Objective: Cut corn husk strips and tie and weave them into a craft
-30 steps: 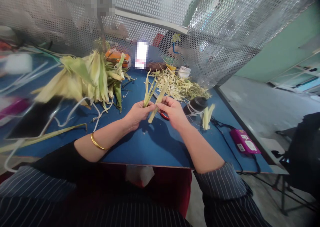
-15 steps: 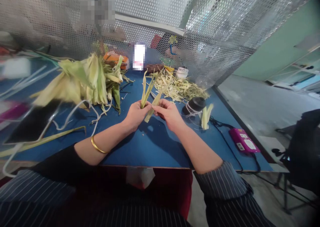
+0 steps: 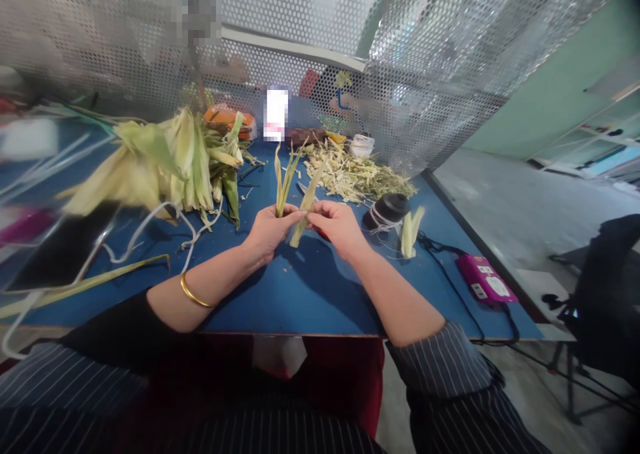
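Observation:
My left hand [image 3: 267,231] is closed around the base of several narrow green husk strips [image 3: 283,182] that stand upright from the fist. Beside it, my right hand [image 3: 337,226] pinches one pale husk strip [image 3: 303,207] between thumb and fingers, and the strip slants down toward my left hand. Both hands hover just above the blue table [image 3: 310,287], close together near its middle. A small red object [image 3: 323,235] lies on the table under my right hand, mostly hidden.
A heap of corn husks [image 3: 170,161] lies at the left, shredded husk scraps [image 3: 357,174] at the back. A black spool of thread [image 3: 390,211], a folded husk piece [image 3: 409,231], a pink device [image 3: 485,286], a dark tablet [image 3: 63,247] with white cables. Perforated metal screen [image 3: 425,61] behind.
Both hands have shifted slightly, and the upright strips in my left hand have swung a little to the left. The pale strip stays pinched in my right hand.

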Demonstrator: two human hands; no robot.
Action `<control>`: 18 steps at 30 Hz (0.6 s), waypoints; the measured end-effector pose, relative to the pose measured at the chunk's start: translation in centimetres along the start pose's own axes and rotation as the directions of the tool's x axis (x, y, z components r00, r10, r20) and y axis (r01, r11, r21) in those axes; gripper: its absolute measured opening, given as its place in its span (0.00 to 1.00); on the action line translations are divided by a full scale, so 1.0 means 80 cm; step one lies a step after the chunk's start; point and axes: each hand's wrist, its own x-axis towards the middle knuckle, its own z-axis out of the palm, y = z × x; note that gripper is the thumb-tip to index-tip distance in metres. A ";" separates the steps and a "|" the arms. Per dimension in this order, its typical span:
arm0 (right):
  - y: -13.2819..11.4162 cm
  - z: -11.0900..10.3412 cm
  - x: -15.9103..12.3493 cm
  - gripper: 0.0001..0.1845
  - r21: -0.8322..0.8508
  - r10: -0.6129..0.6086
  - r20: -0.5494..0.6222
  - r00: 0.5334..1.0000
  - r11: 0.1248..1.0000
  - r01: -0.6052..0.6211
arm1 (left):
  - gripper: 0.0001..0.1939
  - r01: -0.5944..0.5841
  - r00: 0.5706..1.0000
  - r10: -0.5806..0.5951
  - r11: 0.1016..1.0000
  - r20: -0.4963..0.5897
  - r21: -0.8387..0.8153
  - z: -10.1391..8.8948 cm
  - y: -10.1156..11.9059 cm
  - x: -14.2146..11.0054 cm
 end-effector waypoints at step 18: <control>0.011 0.012 -0.006 0.06 -0.592 -0.204 -0.112 0.973 0.800 0.099 | 0.09 -0.095 0.993 0.103 0.988 -0.064 0.120 0.007 -0.017 0.002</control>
